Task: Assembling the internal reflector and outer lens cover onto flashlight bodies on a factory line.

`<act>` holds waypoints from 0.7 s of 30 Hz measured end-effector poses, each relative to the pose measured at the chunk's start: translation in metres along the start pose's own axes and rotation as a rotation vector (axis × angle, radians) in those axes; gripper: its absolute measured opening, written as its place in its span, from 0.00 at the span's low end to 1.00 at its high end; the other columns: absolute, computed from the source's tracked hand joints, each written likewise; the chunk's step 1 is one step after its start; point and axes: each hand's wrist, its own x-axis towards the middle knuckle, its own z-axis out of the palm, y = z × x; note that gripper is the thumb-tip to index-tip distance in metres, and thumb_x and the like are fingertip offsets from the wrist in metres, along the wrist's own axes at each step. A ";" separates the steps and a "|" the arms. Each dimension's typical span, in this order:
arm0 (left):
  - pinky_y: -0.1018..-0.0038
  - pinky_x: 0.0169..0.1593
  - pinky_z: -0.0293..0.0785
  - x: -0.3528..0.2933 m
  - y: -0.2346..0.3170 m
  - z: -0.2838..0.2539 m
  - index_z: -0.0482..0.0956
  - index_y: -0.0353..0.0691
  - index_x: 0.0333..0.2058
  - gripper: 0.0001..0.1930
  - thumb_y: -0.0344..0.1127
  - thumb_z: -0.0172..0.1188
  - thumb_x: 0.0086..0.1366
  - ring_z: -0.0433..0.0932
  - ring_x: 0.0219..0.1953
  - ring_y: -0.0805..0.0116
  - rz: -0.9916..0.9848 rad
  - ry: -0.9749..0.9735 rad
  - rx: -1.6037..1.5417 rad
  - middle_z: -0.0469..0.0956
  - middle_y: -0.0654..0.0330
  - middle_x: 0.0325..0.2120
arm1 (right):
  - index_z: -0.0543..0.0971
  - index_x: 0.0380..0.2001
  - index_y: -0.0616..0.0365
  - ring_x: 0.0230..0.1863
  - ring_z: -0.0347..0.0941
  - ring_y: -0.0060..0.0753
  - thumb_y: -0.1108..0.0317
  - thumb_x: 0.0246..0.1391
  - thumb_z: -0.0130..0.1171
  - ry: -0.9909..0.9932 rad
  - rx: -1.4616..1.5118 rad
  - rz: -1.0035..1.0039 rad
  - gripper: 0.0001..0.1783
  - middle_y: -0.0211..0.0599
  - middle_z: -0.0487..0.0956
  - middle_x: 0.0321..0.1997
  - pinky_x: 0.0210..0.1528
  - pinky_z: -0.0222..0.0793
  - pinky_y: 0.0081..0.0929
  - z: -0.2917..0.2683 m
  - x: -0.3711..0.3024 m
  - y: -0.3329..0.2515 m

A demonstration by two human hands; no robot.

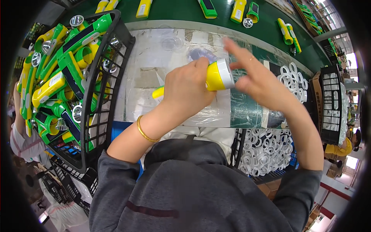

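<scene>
My left hand (189,85) is closed around a yellow flashlight (216,77), held level above the worktable with its head pointing right. A white ring (226,73) sits around the front of that head. The tail end sticks out to the left of my hand, and the middle of the body is hidden by my fingers. Just right of the head, my right hand (253,77) is open with its fingers spread, somewhat blurred, and nothing shows in it. Behind the flashlight, several clear round lenses (201,54) lie on the tabletop.
A black basket (101,77) at left is heaped with green and yellow flashlights (71,73). White rings (294,79) lie at the table's right, and more fill a bin (266,150) below its front edge. Flashlights rest on the green conveyor (174,17) at the back.
</scene>
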 end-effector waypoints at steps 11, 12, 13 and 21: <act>0.60 0.30 0.73 0.004 -0.003 -0.012 0.71 0.36 0.29 0.15 0.32 0.64 0.41 0.78 0.27 0.51 -0.048 -0.048 -0.173 0.77 0.52 0.23 | 0.72 0.45 0.59 0.24 0.75 0.39 0.43 0.59 0.39 -0.265 -0.066 0.270 0.29 0.40 0.78 0.26 0.32 0.71 0.31 -0.023 0.022 -0.015; 0.60 0.30 0.73 0.006 0.002 -0.014 0.71 0.36 0.29 0.15 0.32 0.64 0.41 0.78 0.27 0.51 -0.048 -0.047 -0.176 0.77 0.52 0.23 | 0.72 0.46 0.58 0.25 0.76 0.45 0.49 0.59 0.41 -0.017 -0.324 -0.058 0.25 0.42 0.78 0.25 0.33 0.71 0.35 -0.013 0.012 -0.013; 0.60 0.30 0.73 0.007 0.007 -0.016 0.72 0.36 0.29 0.15 0.32 0.65 0.41 0.78 0.27 0.50 -0.033 -0.101 -0.301 0.78 0.52 0.24 | 0.72 0.46 0.58 0.25 0.76 0.45 0.49 0.59 0.41 -0.019 -0.326 -0.058 0.25 0.42 0.78 0.25 0.33 0.71 0.35 -0.013 0.008 -0.013; 0.62 0.31 0.73 0.010 -0.010 0.006 0.74 0.35 0.32 0.16 0.35 0.64 0.44 0.78 0.25 0.54 -0.181 -0.162 -0.475 0.77 0.52 0.21 | 0.76 0.36 0.58 0.25 0.74 0.52 0.40 0.62 0.32 -0.342 -0.641 0.320 0.33 0.49 0.78 0.26 0.29 0.70 0.42 -0.002 0.041 -0.023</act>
